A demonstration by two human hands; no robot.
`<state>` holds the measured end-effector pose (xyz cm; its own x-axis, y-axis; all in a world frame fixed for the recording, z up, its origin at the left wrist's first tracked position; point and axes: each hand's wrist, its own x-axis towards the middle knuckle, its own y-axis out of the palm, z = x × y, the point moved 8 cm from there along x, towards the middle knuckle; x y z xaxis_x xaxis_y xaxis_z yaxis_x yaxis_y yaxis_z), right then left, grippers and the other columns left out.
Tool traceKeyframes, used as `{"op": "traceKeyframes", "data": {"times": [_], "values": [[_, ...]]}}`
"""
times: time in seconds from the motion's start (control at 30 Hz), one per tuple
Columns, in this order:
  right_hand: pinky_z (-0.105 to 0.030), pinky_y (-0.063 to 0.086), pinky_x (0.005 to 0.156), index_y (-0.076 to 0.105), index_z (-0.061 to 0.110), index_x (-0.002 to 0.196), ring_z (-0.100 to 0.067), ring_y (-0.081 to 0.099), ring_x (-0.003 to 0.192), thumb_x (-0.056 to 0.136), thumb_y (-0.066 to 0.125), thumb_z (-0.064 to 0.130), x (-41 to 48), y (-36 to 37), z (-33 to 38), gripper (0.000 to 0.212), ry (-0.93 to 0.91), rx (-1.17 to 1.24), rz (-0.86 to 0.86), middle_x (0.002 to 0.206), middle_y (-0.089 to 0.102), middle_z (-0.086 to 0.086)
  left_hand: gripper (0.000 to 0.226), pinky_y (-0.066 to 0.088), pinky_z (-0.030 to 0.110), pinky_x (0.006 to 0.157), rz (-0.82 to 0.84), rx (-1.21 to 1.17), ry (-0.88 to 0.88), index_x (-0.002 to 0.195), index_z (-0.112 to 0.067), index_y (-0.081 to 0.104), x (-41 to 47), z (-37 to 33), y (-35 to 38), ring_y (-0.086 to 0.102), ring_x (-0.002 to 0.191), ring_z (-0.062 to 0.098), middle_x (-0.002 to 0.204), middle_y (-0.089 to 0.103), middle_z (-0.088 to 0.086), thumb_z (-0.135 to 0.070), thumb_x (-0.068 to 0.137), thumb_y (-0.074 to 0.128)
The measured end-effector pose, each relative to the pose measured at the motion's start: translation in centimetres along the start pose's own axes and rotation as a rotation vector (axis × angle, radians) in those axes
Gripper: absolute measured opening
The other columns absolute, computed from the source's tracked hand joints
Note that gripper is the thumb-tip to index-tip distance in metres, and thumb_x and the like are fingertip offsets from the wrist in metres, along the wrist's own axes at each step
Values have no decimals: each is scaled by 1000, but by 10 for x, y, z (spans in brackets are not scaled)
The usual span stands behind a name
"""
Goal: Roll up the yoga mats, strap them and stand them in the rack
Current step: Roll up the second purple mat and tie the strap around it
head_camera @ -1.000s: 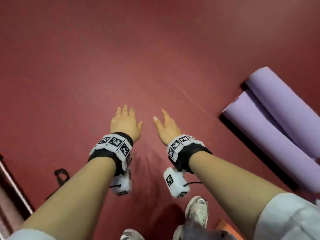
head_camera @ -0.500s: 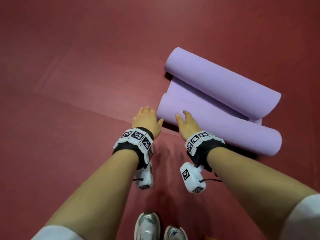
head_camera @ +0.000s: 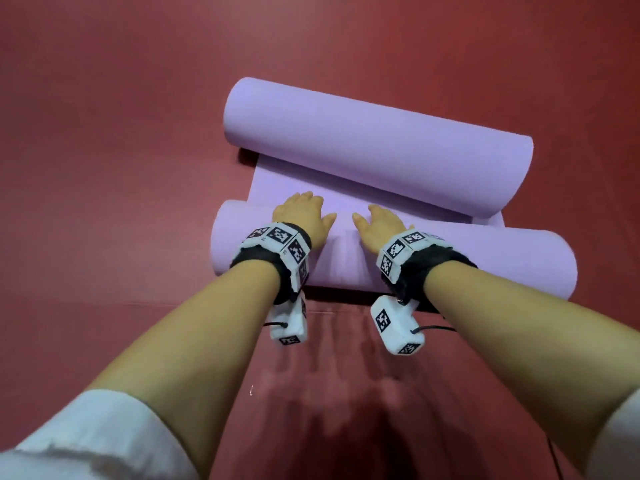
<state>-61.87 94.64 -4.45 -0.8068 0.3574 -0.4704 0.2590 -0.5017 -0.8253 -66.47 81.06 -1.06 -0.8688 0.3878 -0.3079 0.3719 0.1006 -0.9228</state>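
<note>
A lilac yoga mat [head_camera: 381, 147] lies on the red floor, curled up from both ends into two rolls with a short flat strip between them. My left hand [head_camera: 304, 216] rests on top of the near roll [head_camera: 502, 261], fingers reaching over its far side out of sight. My right hand [head_camera: 381, 226] lies on the same roll a little to the right, fingers likewise over the top. Both wrists wear black bands with white marker blocks. No strap or rack is in view.
The red floor [head_camera: 121, 168] surrounds the mat on all sides. A thin seam in the floor runs under the near roll's front edge. White sleeves show at the bottom corners.
The view swung toward the mat and both hands moved forward from the bare floor onto the near roll. Shoes seen before have dropped out of view.
</note>
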Motion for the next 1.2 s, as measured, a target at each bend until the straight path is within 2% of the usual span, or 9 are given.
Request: {"op": "traceKeyframes", "data": {"times": [0.17, 0.3, 0.47, 0.6, 0.7, 0.8, 0.97, 1.13, 1.2], "values": [[-44, 27, 103, 43, 17, 134, -29, 34, 130, 94, 38, 53, 1, 3, -21, 54, -103, -223, -137, 141, 42, -8, 50, 38, 36, 84, 14, 156, 109, 101, -10, 57, 19, -21, 43, 53, 109, 31, 114, 61, 11, -56, 92, 40], [-42, 32, 99, 43, 16, 134, -33, 41, 125, 95, 36, 53, -12, 15, -38, 55, -21, -162, -120, 137, 43, -12, 55, 34, 38, 83, 0, 175, 132, 83, -17, 52, 14, -22, 60, 45, 106, 31, 106, 64, 8, -67, 88, 31], [-34, 38, 82, 51, 9, 121, -32, 55, 112, 95, 41, 49, -38, 36, -53, 48, -52, -237, 10, 123, 59, -14, 65, 36, 37, 89, 94, 141, 162, 115, -16, 57, -11, -29, 92, 46, 113, 29, 116, 62, 8, -71, 84, 38], [-38, 34, 97, 56, 18, 115, -28, 42, 122, 73, 62, 67, -52, 46, -66, 65, -112, -401, 96, 130, 47, -8, 92, 37, 40, 104, 302, 7, 95, 140, -17, 37, -34, -19, 123, 43, 128, 27, 140, 47, 7, -74, 71, 57], [-37, 39, 101, 37, 10, 133, -28, 42, 127, 62, 76, 62, -76, 74, -95, 96, 16, -138, 336, 142, 39, -9, 104, 30, 40, 111, 509, -11, 58, 148, -22, 21, -63, -10, 155, 36, 136, 24, 150, 36, 1, -76, 68, 58], [-40, 30, 107, 15, 20, 149, -29, 29, 136, 63, 71, 68, -112, 86, -111, 114, 44, -227, 427, 149, 34, -6, 107, 32, 39, 109, 555, 33, 87, 148, -25, 24, -96, -16, 170, 38, 133, 25, 147, 39, 2, -78, 62, 61], [-35, 23, 107, 28, 28, 148, -30, 23, 138, 80, 53, 68, -177, 105, -118, 82, 24, -268, 524, 149, 33, -7, 88, 36, 38, 95, 397, 220, 281, 130, -24, 48, -162, -35, 169, 42, 116, 26, 124, 45, 5, -73, 59, 68], [-42, 18, 110, 48, 33, 131, -23, 29, 133, 85, 51, 60, -224, 127, -127, 53, -126, -313, 152, 138, 46, 3, 63, 39, 34, 88, 304, 254, 304, 124, -21, 49, -220, -30, 182, 53, 112, 26, 121, 55, 3, -65, 79, 55], [-37, 16, 112, 53, 31, 127, -20, 35, 132, 86, 55, 55, -238, 139, -130, 48, -157, -207, 134, 135, 49, 2, 49, 38, 33, 85, 237, 298, 324, 116, -19, 53, -242, -27, 187, 56, 110, 27, 119, 59, 3, -59, 88, 47]]}}
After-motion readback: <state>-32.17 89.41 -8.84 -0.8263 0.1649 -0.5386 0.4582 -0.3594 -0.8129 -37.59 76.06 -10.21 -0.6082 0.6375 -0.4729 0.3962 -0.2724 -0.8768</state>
